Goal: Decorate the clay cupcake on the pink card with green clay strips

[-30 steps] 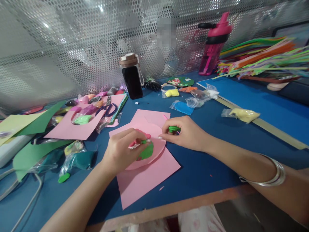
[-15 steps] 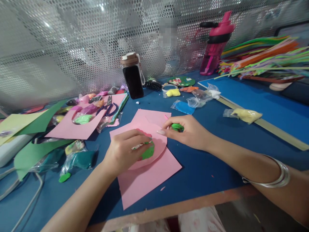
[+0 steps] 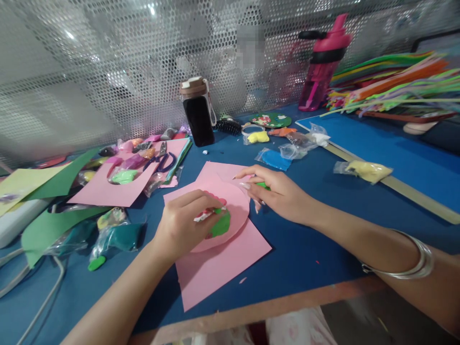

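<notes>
A round pink foam disc [image 3: 235, 211] lies on a pink sheet [image 3: 223, 263] on the blue table. On the disc sit green and red-white clay shapes [image 3: 218, 224]. My left hand [image 3: 183, 225] rests curled over those shapes, its fingertips pressing on them. My right hand [image 3: 276, 194] lies at the disc's right edge with its fingers partly stretched, and a small lump of green clay [image 3: 263, 185] is tucked under them. A silver bangle [image 3: 413, 261] circles my right wrist.
Bags of coloured clay, scissors [image 3: 160, 160] and pink and green sheets crowd the left. A brown-capped bottle with a phone [image 3: 199, 115] leaning on it stands behind. A pink bottle [image 3: 321, 62] and stacked foam sheets [image 3: 391, 81] fill the back right. A perforated metal screen [image 3: 108, 62] walls the far side.
My right hand has spread its fingers and shifted a little away from me, covering more of the green lump. My left hand stays pressed on the clay shapes.
</notes>
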The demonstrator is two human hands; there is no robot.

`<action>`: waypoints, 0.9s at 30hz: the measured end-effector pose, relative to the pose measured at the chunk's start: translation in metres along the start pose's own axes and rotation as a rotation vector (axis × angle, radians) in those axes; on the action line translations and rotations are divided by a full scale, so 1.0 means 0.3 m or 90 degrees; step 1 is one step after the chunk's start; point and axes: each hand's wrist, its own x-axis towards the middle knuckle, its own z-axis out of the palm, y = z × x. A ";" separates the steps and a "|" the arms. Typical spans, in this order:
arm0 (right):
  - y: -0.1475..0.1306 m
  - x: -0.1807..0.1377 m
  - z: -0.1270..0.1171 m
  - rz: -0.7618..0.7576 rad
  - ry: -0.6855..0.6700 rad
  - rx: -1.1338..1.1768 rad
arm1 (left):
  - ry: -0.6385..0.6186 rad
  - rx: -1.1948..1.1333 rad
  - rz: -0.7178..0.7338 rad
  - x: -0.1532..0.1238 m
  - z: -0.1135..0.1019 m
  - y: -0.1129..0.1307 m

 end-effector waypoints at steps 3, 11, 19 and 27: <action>-0.015 -0.003 -0.004 -0.001 0.040 -0.057 | -0.006 -0.009 -0.004 -0.005 -0.005 0.001; -0.028 -0.006 -0.005 0.004 0.015 -0.174 | -0.036 0.008 -0.017 -0.010 0.003 -0.006; -0.029 -0.007 -0.002 0.004 -0.001 -0.185 | -0.003 0.036 -0.017 -0.017 0.007 -0.006; -0.029 -0.011 -0.001 0.002 -0.007 -0.212 | -0.018 0.024 0.002 -0.015 0.007 -0.009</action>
